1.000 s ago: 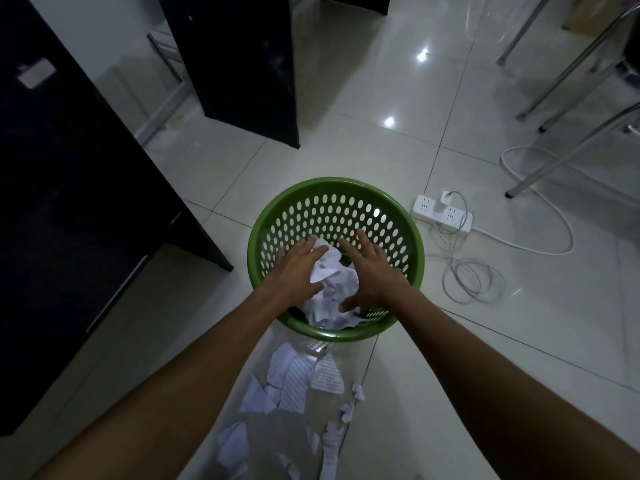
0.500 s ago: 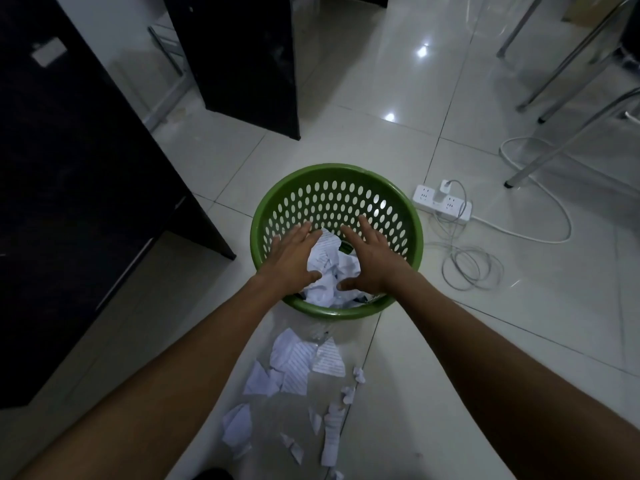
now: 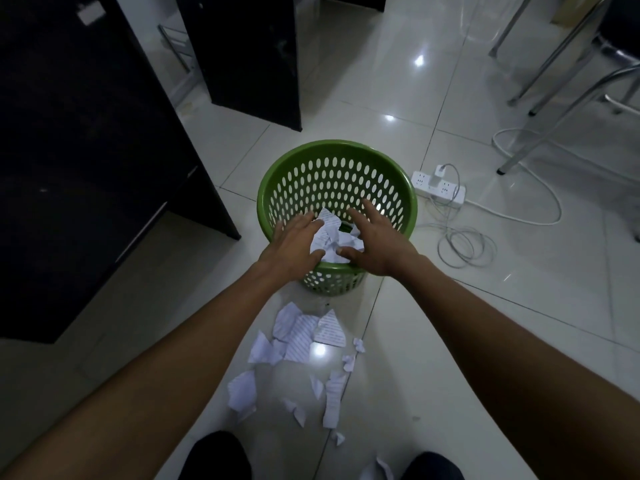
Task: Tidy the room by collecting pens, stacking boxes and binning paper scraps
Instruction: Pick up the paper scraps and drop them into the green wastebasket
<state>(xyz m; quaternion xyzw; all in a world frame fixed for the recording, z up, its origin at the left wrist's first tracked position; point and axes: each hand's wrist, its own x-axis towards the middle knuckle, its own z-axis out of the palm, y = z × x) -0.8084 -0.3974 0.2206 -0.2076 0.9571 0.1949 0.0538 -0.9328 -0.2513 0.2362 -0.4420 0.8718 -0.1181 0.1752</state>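
Head view: both hands were over the green bin (image 3: 337,159), palms down with fingers spread. The left hand (image 3: 292,245) and right hand (image 3: 375,245) flanked a crumpled wad of paper (image 3: 332,237) lying inside the bin — neither was closed on it; the inner fingers lay against or just beside the wad, contact uncertain. The left wrist crossed the near rim, and the right palm was above the near-right rim.

The bin stood upright on the pale tiled floor (image 3: 502,323), its wall pierced with oval holes.

More scraps (image 3: 304,332) lay on the floor just in front of the bin, between the two forearms — three larger lined pieces close to the bin's base, smaller torn bits trailing toward the person's feet (image 3: 216,457). One more scrap showed at the bottom edge beside the right foot.

A white power strip (image 3: 438,188) lay to the right of the bin, near but apart, with a plug in it and a coiled cable (image 3: 465,244) on the floor beside it. Dark furniture (image 3: 86,150) stood at left, metal chair legs (image 3: 554,81) at upper right.
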